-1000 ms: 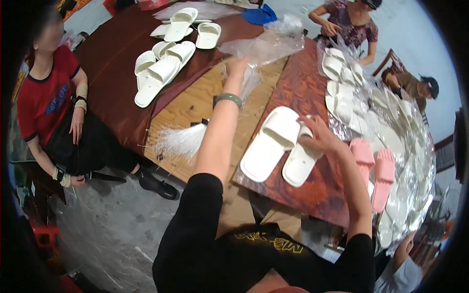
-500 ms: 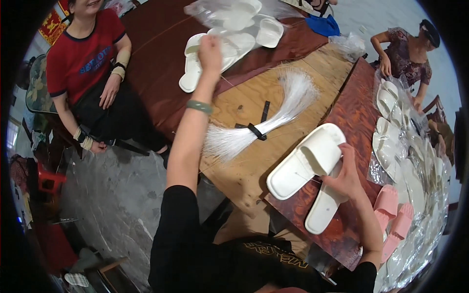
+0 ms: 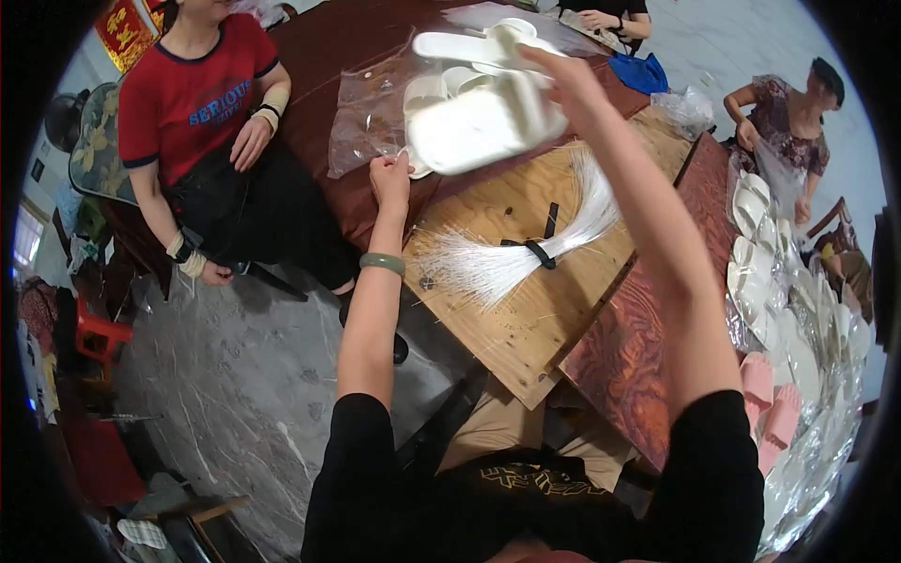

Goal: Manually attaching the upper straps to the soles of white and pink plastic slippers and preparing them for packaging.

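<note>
A white slipper (image 3: 465, 134), blurred by motion, hangs from my right hand (image 3: 570, 83) over the far side of the work surface. My right fingers are closed at its strap end, partly hidden behind it. Other white slippers (image 3: 450, 47) lie just beyond, on the dark red cloth. My left hand (image 3: 390, 183) is closed in a pinch at the edge of the lower slippers, beside a clear plastic bag (image 3: 361, 131). What sits between its fingertips is too small to make out.
A bundle of white plastic strands (image 3: 479, 263), tied with a black band, lies on the plywood board (image 3: 507, 352). Bagged white slippers (image 3: 798, 347) and pink slippers (image 3: 777, 413) are heaped at right. A person in red (image 3: 192, 103) sits at left; others sit at the far side.
My right hand has carried the white slippers from the red-brown board up and away to the far pile. My left hand has come down toward me from above that pile.
</note>
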`<state>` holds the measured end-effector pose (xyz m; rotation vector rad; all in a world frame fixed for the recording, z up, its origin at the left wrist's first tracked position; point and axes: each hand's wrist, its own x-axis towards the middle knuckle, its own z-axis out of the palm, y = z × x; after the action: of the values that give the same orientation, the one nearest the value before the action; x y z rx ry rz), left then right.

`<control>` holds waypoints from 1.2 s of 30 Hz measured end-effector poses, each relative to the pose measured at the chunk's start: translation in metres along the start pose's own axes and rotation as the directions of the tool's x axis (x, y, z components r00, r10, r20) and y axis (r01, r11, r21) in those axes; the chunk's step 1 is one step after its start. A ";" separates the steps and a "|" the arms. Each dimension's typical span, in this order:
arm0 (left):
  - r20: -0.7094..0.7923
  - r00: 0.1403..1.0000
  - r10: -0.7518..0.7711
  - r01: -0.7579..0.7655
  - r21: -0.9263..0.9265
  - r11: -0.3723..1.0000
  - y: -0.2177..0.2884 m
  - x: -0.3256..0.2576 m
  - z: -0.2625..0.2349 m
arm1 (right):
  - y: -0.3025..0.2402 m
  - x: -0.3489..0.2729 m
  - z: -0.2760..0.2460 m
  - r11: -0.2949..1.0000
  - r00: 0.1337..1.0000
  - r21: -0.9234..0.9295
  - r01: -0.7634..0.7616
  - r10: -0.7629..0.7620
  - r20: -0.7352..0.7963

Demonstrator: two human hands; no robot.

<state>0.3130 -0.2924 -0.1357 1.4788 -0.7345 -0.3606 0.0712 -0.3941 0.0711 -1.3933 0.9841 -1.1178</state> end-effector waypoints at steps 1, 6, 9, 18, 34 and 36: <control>0.043 0.999 -0.009 0.010 -0.004 1.000 -0.003 0.000 0.001 | 0.020 0.024 0.016 0.998 0.993 -0.038 0.056 -0.060 -0.100; 0.188 0.981 -0.054 0.066 -0.056 0.996 0.007 -0.023 0.042 | 0.082 0.011 0.001 0.878 0.993 -0.471 0.081 -0.112 -0.039; 0.246 0.969 -0.035 -0.016 0.203 0.979 -0.011 -0.015 -0.010 | 0.076 -0.107 0.026 0.864 0.925 -0.388 0.320 -0.196 0.326; 0.824 0.566 0.005 0.435 -0.304 0.848 0.179 -0.137 -0.036 | 0.023 -0.410 -0.110 0.744 0.843 -0.577 0.337 0.035 0.538; 0.716 -0.667 -0.204 0.144 0.393 0.908 0.266 -0.465 0.135 | -0.008 -0.621 -0.463 0.019 0.664 -0.775 -0.632 -0.503 -0.553; 0.638 -0.671 -0.379 0.167 0.627 0.761 0.243 -0.509 0.174 | -0.015 -0.596 -0.469 0.085 0.685 -0.757 -0.647 -0.371 -0.627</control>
<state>-0.2253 -0.0786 -0.0241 0.9403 -1.6197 -2.7795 -0.5203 0.0783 0.0255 -1.7352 2.9362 -0.6486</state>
